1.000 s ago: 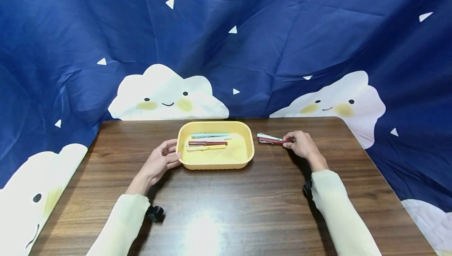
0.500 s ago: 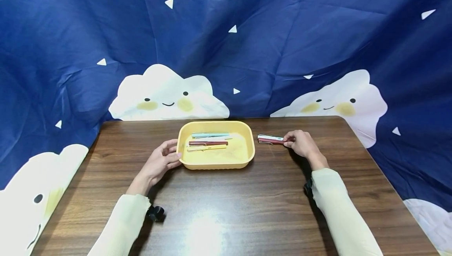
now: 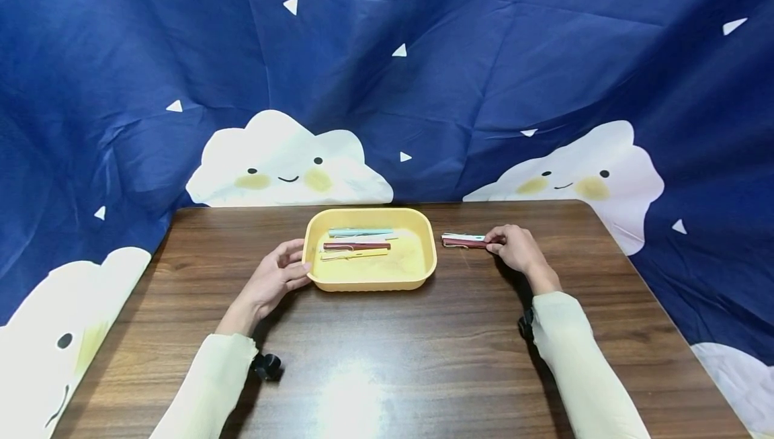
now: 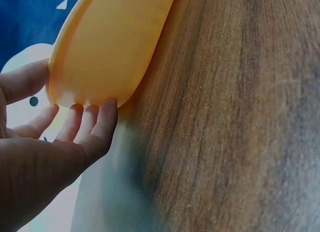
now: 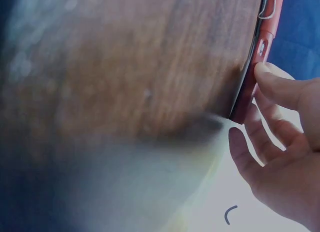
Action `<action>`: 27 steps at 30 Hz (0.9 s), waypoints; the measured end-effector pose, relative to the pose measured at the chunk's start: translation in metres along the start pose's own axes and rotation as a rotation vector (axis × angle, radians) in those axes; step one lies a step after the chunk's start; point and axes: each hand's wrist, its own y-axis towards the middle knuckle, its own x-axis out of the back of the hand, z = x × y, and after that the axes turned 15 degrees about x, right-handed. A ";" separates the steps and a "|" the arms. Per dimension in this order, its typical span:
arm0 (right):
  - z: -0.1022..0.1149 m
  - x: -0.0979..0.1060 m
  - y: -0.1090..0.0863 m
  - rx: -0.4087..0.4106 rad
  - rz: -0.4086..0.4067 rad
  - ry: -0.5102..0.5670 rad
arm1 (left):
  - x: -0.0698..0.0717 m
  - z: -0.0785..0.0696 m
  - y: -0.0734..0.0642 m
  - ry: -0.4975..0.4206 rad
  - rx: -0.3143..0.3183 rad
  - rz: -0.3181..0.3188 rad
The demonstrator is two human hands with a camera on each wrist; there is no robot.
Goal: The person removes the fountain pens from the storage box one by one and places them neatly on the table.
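In the head view, my left hand holds the left end of a shallow yellow plastic tray. Its thumb overlaps the rim, and the left wrist view shows the fingers against the outer end wall. Inside the tray lie a light blue pen, a white pen, a dark red pen and a yellow pen. Right of the tray, my right hand pinches the right end of another red pen, whose clip shows. A white and turquoise pen lies alongside, partly hidden behind it.
The brown wood-grain table reflects a bright patch of light near its front. A blue curtain with white clouds hangs behind the table. Black wrist cameras sit below the sleeves.
Beside the right hand, the white and turquoise pen and the red pen have drawn parallel and closer together. The left hand and the tray look unmoved.
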 end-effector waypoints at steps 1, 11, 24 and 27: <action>0.000 0.000 0.000 -0.003 -0.002 0.002 | 0.000 0.000 0.000 -0.001 -0.001 0.003; 0.008 0.005 0.002 -0.031 -0.042 0.004 | 0.000 -0.001 -0.001 0.011 -0.005 0.011; 0.034 0.009 0.011 -0.024 -0.106 0.078 | 0.000 -0.002 -0.002 0.010 0.000 0.008; 0.041 0.009 0.012 -0.005 -0.129 0.085 | 0.000 -0.001 -0.002 0.008 0.008 0.003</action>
